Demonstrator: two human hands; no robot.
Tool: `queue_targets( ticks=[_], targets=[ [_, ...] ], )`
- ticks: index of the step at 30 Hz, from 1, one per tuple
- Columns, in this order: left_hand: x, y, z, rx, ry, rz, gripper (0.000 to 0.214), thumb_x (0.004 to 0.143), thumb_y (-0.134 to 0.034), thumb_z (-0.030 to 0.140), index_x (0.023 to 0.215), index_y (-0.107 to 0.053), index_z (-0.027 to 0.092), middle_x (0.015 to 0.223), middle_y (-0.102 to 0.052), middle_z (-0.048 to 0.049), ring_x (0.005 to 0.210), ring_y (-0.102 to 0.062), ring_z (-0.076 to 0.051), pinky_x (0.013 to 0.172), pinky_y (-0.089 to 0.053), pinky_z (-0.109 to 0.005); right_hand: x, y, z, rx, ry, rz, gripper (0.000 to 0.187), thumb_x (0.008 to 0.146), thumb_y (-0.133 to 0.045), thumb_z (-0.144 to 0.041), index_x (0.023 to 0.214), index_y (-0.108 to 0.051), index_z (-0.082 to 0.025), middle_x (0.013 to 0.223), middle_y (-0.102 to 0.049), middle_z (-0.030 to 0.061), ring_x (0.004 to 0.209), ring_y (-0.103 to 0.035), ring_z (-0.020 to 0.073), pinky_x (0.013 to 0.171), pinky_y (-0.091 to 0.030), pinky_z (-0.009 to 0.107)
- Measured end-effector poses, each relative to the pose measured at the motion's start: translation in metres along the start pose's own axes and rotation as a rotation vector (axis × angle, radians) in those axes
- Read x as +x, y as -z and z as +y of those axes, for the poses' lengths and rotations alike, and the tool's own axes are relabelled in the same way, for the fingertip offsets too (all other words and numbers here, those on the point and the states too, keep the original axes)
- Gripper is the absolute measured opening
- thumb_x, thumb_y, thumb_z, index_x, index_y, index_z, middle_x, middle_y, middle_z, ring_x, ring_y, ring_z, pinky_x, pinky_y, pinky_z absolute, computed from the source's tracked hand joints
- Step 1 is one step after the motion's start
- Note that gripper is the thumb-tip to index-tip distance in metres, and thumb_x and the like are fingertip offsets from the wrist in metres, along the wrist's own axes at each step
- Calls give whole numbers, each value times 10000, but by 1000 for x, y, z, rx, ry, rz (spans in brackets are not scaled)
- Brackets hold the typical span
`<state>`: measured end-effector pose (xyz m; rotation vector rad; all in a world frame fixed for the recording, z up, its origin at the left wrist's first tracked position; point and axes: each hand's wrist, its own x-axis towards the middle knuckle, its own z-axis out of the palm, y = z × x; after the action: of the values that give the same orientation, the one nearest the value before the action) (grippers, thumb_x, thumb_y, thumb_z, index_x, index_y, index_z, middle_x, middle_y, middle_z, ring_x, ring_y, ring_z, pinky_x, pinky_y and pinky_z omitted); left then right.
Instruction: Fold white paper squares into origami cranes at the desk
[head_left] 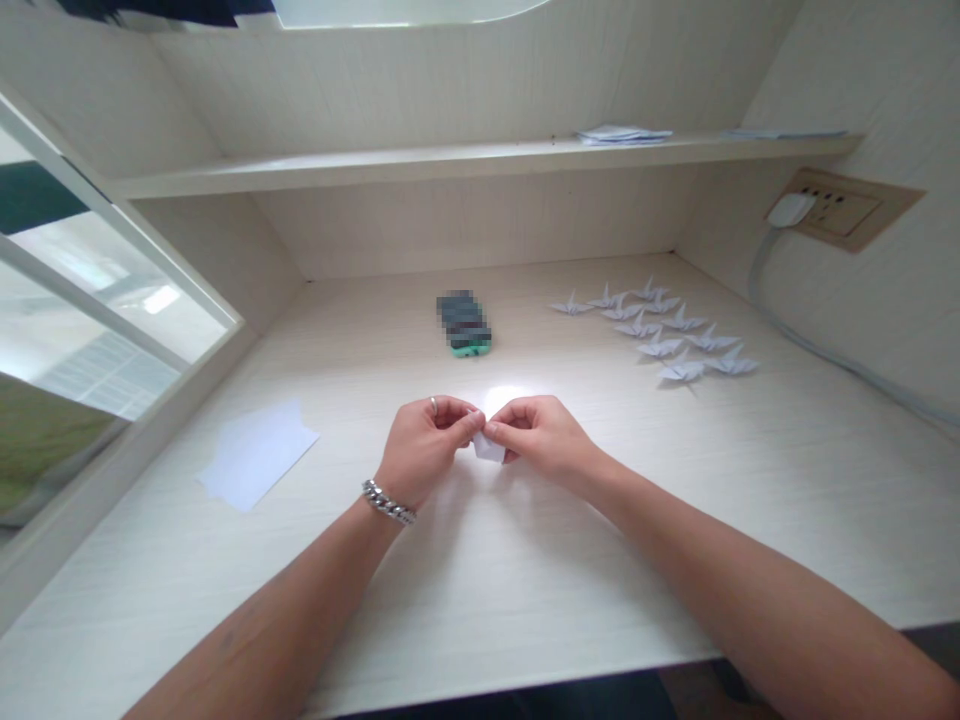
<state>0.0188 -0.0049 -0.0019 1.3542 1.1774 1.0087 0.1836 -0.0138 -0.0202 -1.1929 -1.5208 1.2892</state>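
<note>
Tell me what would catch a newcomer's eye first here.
Probably the left hand and right hand at the centre, pinching folded white paper. Then perhaps the paper cranes clustered at the back right of the desk, and the pixelated dark item beyond the hands.

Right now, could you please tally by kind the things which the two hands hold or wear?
Folded paper, held between left hand and right hand: 1
Silver bracelet, left wrist: 1
Ring, left hand: 1
Total: 3
</note>
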Motion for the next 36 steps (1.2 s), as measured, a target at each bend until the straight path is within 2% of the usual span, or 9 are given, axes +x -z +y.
queue_targets(
  ticks=[7, 12, 19, 24, 36],
  targets=[
    [0, -2, -1, 52, 9, -48, 245, 704, -736, 365, 658, -696, 128, 607, -653, -40, 558, -564, -129, 540, -445, -244, -1, -1, -4, 85, -19, 3, 279, 755, -665, -405, 664, -651, -141, 632, -633, 41, 569, -579, 135, 557, -475, 261],
    [1, -2, -3, 167, -82, 58, 244, 725, -713, 377, 671, -681, 141, 607, -653, -30, 555, -571, -134, 526, -442, -233, 0, 0, -6, 72, -36, -20, 286, 793, -626, -397, 647, -628, -152, 599, -617, 31, 554, -598, 135, 557, -477, 259],
    [1, -1, -1, 118, -49, -50, 254, 737, -705, 368, 645, -658, 137, 577, -603, -7, 539, -540, -118, 523, -438, -231, -2, 1, -6, 130, -48, -45, 302, 786, -636, -423, 656, -615, -151, 608, -615, 25, 548, -593, 125, 559, -485, 258],
    [0, 0, 0, 139, -96, 41, 250, 738, -706, 372, 694, -668, 129, 615, -645, -28, 561, -568, -132, 536, -446, -242, -1, 1, -6, 113, -15, -37, 313, 807, -623, -423, 644, -604, -156, 586, -609, 23, 554, -597, 126, 579, -500, 264],
    [4, 3, -5, 43, -112, 118, 288, 719, -727, 407, 698, -649, 131, 624, -643, -37, 596, -612, -163, 593, -501, -293, -3, 5, -14, 242, -37, 1, 228, 753, -668, -355, 669, -627, -147, 625, -626, 18, 583, -600, 120, 596, -508, 265]
  ],
)
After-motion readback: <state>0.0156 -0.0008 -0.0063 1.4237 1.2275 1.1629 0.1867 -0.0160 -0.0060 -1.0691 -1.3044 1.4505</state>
